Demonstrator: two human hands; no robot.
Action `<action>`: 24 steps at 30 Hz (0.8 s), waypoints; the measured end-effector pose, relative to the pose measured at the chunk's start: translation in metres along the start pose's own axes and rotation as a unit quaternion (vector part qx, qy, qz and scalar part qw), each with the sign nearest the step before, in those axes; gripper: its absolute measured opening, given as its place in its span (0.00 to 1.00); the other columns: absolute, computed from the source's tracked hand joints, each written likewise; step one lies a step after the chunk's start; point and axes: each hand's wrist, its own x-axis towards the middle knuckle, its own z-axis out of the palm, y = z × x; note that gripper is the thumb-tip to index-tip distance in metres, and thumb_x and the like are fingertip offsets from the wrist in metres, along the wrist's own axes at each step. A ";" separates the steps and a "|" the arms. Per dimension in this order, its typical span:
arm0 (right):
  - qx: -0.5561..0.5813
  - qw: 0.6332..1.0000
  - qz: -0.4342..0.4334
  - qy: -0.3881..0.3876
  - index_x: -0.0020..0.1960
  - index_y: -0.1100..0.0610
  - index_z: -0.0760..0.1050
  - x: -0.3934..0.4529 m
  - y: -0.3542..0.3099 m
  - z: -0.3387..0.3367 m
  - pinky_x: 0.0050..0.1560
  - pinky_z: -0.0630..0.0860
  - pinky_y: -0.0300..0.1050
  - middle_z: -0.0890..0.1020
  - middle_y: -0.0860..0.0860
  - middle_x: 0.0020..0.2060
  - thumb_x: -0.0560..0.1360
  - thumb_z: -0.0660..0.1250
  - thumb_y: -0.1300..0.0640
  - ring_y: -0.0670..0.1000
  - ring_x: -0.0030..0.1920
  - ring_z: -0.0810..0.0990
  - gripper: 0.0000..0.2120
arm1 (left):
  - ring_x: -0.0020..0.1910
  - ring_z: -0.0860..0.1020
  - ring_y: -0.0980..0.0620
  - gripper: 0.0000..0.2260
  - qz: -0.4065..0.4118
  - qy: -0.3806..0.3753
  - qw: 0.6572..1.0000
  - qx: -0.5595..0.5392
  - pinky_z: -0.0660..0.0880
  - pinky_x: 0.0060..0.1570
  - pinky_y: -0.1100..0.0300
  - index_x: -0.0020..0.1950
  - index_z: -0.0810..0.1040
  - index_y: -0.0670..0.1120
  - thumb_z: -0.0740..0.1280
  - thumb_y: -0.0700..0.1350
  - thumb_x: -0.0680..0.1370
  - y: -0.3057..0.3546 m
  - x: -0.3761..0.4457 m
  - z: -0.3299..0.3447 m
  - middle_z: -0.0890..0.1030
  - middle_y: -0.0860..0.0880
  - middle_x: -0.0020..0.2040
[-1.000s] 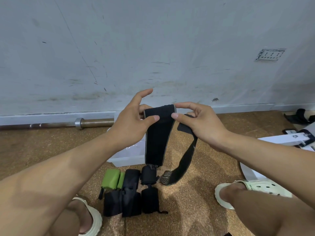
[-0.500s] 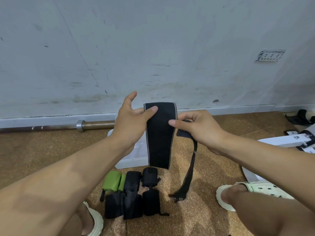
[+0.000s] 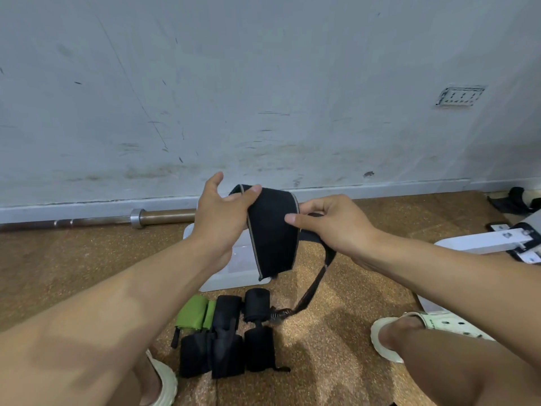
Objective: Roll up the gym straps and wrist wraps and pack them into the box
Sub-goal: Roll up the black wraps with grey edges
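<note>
I hold a black wrist wrap [image 3: 273, 230] in the air in front of me. My left hand [image 3: 222, 215] pinches its top left edge between thumb and fingers, with the index finger raised. My right hand [image 3: 330, 221] pinches the wrap's right edge, and a thin black strap end [image 3: 314, 284] hangs from it down to the floor. Behind the wrap a clear plastic box [image 3: 231, 276] stands on the floor. Below it lie several rolled black wraps [image 3: 225, 344] and one green roll [image 3: 194, 312].
A steel barbell [image 3: 111, 219] lies along the grey wall. A white bench part [image 3: 491, 240] and black gear [image 3: 515, 199] sit at the right. My feet in pale sandals [image 3: 415, 323] rest on the brown speckled floor either side of the rolls.
The wrap's hanging part has shortened as its top folds back over my left fingers. Both hands have sunk a little, and the thin strap end has swung toward the rolls.
</note>
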 end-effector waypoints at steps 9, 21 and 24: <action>0.036 0.996 0.081 -0.018 0.49 0.60 0.84 0.001 -0.012 -0.011 0.37 0.80 0.36 0.88 0.52 0.40 0.73 0.78 0.49 0.48 0.37 0.87 0.14 | 0.53 0.85 0.51 0.37 0.008 -0.047 0.997 0.065 0.80 0.60 0.48 0.81 0.55 0.58 0.72 0.41 0.80 -0.010 -0.009 0.009 0.85 0.47 0.57; 0.073 0.992 0.098 0.013 0.58 0.64 0.82 0.001 -0.013 -0.014 0.23 0.68 0.30 0.82 0.48 0.32 0.77 0.75 0.53 0.38 0.21 0.74 0.16 | 0.53 0.85 0.47 0.39 -0.036 -0.060 0.994 0.090 0.82 0.57 0.45 0.83 0.50 0.59 0.70 0.40 0.81 -0.014 -0.015 0.010 0.84 0.45 0.60; 0.054 0.993 0.101 -0.006 0.56 0.60 0.82 0.004 -0.008 -0.016 0.27 0.71 0.31 0.83 0.48 0.34 0.76 0.75 0.52 0.39 0.26 0.77 0.14 | 0.52 0.84 0.48 0.35 -0.029 0.000 0.999 0.041 0.83 0.54 0.48 0.82 0.53 0.57 0.68 0.40 0.82 -0.007 -0.007 0.004 0.82 0.45 0.61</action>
